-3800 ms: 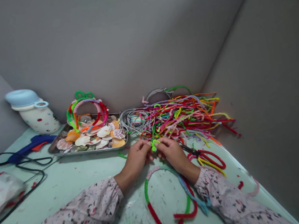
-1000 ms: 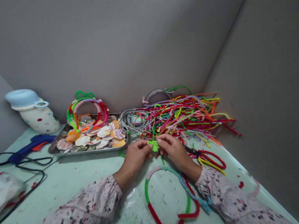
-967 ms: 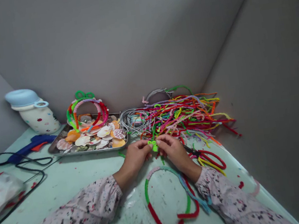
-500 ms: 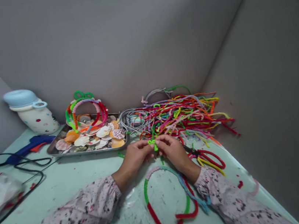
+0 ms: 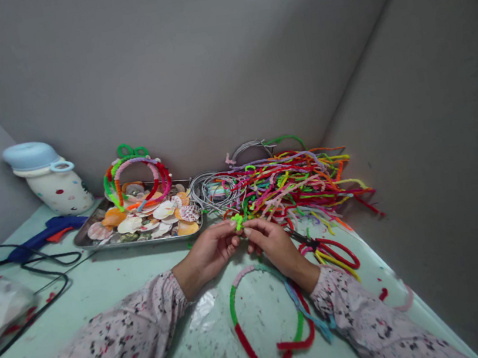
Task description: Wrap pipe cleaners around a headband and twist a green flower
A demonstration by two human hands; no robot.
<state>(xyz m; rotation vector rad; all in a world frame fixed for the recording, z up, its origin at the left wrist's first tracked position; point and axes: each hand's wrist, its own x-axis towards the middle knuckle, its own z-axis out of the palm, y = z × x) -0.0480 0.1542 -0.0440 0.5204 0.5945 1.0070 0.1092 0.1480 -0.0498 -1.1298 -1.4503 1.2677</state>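
Between my two hands is a small bright green looped pipe cleaner (image 5: pixel 238 221). My left hand (image 5: pixel 212 250) pinches its left side between thumb and fingers. From the right, the fingertips of my right hand (image 5: pixel 275 246) close on its other side. Below the hands lies a headband wrapped in pipe cleaner (image 5: pixel 234 307), with pink, green, blue and red stretches. A loose red pipe cleaner and a light blue one cross its right side, near my right wrist. Scissors with red handles (image 5: pixel 340 252) lie just right of my right hand, partly over yellow pipe cleaners.
A heap of coloured pipe cleaners (image 5: pixel 296 180) lies behind my hands, beside coiled grey wire (image 5: pixel 206 198). To the left are a metal tray (image 5: pixel 119 245) of seashells with wrapped headbands (image 5: pixel 165 180) on top, a blue glue gun (image 5: pixel 38 240) with its cord, and a white bottle (image 5: pixel 60 189).
The green looped piece has shifted slightly up and left and turned, now showing more loops. My left hand has rolled so its palm and curled fingers show more.
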